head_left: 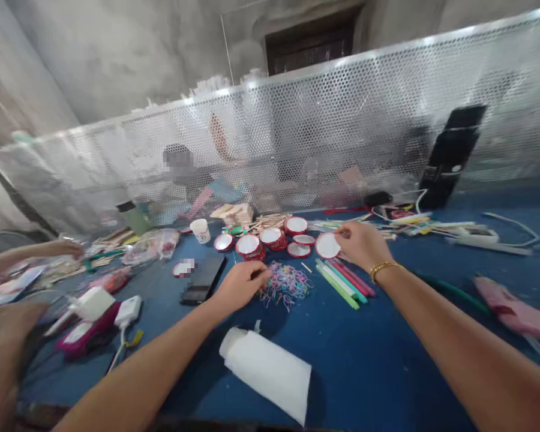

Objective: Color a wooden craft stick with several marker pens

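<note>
My right hand [362,243], with a gold bracelet at the wrist, pinches the edge of a round white disc with a red rim [327,246]. Curled at the left edge of a tangled pile of pink, purple and blue threads [288,284] is my left hand [243,282]; its fingertips are drawn together, and whatever they hold is too small to make out. Behind the pile stand stacks of similar red-rimmed white discs [273,238]. Several green, white and pink sticks [342,282] lie below my right hand. A small pale stick [306,267] is beside the threads.
A white packet [270,369] lies in front; a black phone [204,279] and white paper cup [200,230] are left. Wooden sticks [270,223] lie before a perforated metal screen [342,120]. Another person's arms [27,258] reach in from the left. A black stand [452,156] is at right.
</note>
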Motion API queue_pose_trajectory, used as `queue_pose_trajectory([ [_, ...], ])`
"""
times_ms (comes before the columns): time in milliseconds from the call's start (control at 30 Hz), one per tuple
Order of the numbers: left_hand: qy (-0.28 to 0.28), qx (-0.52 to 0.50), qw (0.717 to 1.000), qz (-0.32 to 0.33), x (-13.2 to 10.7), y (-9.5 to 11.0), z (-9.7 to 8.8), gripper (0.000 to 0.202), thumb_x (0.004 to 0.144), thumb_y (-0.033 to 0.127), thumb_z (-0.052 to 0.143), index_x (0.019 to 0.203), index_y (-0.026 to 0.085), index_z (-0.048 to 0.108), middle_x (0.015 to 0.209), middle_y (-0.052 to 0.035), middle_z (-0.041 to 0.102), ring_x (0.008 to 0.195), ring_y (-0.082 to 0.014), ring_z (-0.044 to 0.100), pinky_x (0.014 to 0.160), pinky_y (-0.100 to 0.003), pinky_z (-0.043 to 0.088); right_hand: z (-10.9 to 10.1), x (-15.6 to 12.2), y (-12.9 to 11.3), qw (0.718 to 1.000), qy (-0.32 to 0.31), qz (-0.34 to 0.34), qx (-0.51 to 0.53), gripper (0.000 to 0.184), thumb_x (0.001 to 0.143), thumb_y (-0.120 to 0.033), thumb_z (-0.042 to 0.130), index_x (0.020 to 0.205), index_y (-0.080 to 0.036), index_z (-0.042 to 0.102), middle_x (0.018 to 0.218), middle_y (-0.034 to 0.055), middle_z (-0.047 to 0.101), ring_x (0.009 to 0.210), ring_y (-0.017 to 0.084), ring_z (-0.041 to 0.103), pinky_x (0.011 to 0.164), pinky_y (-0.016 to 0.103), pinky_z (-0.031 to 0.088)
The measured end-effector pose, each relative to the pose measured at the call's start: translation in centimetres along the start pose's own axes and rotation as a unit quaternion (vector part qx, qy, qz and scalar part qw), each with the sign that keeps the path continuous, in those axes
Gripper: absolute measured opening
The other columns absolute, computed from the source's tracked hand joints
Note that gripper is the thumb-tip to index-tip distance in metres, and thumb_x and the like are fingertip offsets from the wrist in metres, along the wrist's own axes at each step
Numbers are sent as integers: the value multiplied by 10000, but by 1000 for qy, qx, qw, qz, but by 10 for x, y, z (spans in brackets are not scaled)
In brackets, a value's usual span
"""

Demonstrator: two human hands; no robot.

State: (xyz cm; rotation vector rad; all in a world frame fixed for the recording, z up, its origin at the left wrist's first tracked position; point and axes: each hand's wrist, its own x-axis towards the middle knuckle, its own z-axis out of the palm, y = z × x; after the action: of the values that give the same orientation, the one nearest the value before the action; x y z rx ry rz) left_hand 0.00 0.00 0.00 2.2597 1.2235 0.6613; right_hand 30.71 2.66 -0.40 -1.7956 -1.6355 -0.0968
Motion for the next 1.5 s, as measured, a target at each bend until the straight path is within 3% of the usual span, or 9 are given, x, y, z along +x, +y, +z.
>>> queue_pose_trajectory([
  [300, 10, -6, 1000, -4, -1, 3, 1, 310, 899, 449, 502, 797, 189, 634, 662, 10, 648, 595, -142, 618, 567, -229, 439, 4, -2, 0, 998, -31, -23, 50, 233, 820, -292, 563, 885, -182, 757, 883, 74, 761, 824, 214, 668, 699, 280, 434],
  [467, 11, -12, 1000, -12, -1, 5, 1, 297, 897, 441, 507, 800, 187, 628, 665, 8, 656, 587, -142, 624, 556, -226, 436, 10, -10, -13, 988, -84, -70, 109, 218, 828, -319, 578, 854, -214, 767, 874, 27, 769, 803, 180, 675, 719, 264, 455],
  [700, 37, 40, 999, -2, -2, 9, -1, 289, 907, 405, 504, 796, 190, 662, 678, 3, 668, 593, -147, 607, 580, -246, 445, 17, -25, -37, 982, -79, -88, 146, 261, 858, -340, 554, 899, -195, 766, 909, 45, 772, 823, 200, 689, 750, 297, 484],
  [867, 92, 87, 990, 63, -1, 12, -2, 140, 876, 271, 584, 909, 206, 703, 900, -24, 718, 842, -186, 643, 746, -289, 485, 17, -34, -58, 972, -82, -137, 171, 231, 875, -281, 554, 943, -220, 766, 994, 31, 770, 929, 196, 697, 849, 305, 504],
  [1000, 106, 97, 980, 138, 1, 9, 1, 260, 855, 207, 634, 1111, 227, 676, 1131, -61, 686, 1093, -216, 602, 1000, -387, 439, 23, -35, -71, 971, -73, -157, 164, 274, 904, -232, 508, 1045, -206, 742, 1066, 47, 753, 989, 189, 684, 898, 302, 500],
  [1167, 90, 113, 979, 144, 3, 3, 4, 226, 873, 181, 612, 1076, 224, 699, 1126, -62, 690, 1074, -211, 619, 994, -401, 461, 29, -31, -74, 980, -43, -159, 115, 372, 898, -185, 481, 1226, -148, 654, 1236, 121, 673, 1141, 223, 615, 1006, 355, 450],
  [1333, 83, 137, 974, 157, 3, -1, 4, 208, 883, 178, 597, 1049, 223, 713, 1109, -58, 711, 1075, -214, 630, 1001, -414, 466, 9, -28, -59, 985, -51, -159, 48, 281, 893, -215, 504, 1061, -201, 729, 1118, 71, 720, 1026, 196, 648, 933, 316, 464],
  [1500, 43, 177, 970, 163, -1, -1, 5, 343, 911, 193, 543, 1243, 209, 628, 1296, -97, 633, 1247, -235, 547, 1080, -451, 417, -22, -18, -38, 990, -76, -104, -61, 212, 835, -283, 566, 881, -208, 759, 910, 85, 753, 889, 244, 662, 807, 346, 457],
])
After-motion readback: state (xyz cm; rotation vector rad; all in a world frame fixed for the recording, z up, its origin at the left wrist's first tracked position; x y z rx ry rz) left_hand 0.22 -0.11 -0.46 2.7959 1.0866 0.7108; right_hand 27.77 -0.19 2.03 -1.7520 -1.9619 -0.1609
